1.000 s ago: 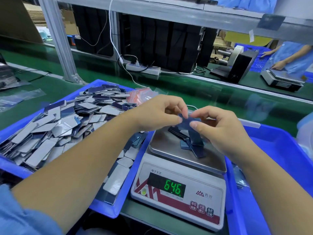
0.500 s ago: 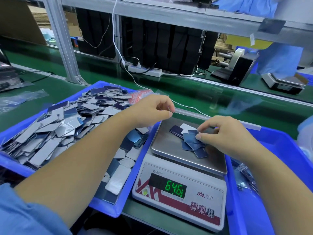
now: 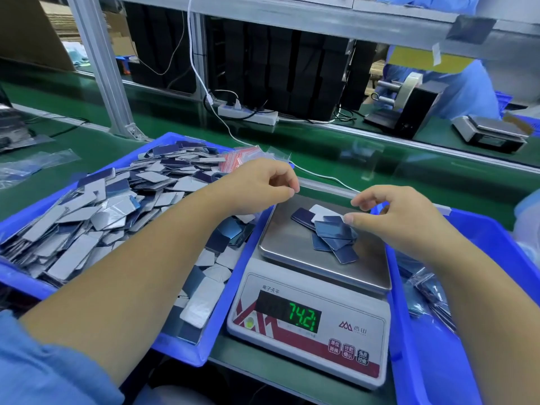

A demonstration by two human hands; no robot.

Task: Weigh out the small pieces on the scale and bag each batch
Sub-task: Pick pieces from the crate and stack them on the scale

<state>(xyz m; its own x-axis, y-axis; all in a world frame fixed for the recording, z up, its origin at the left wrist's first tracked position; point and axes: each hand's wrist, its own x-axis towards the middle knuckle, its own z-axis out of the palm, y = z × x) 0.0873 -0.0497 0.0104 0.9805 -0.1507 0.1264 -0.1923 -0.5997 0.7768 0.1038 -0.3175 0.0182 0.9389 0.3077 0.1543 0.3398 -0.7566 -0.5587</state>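
Pieces (image 3: 327,229) are piled on the scale (image 3: 309,302), just under the right hand (image 3: 400,217); the left hand (image 3: 260,185) is farther; both hands are loosely curled, nothing held

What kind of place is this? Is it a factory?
Probably yes, a factory packing line. There is a long green belt, a blue bin heaped with small flat pieces, and a digital scale for weighing them.
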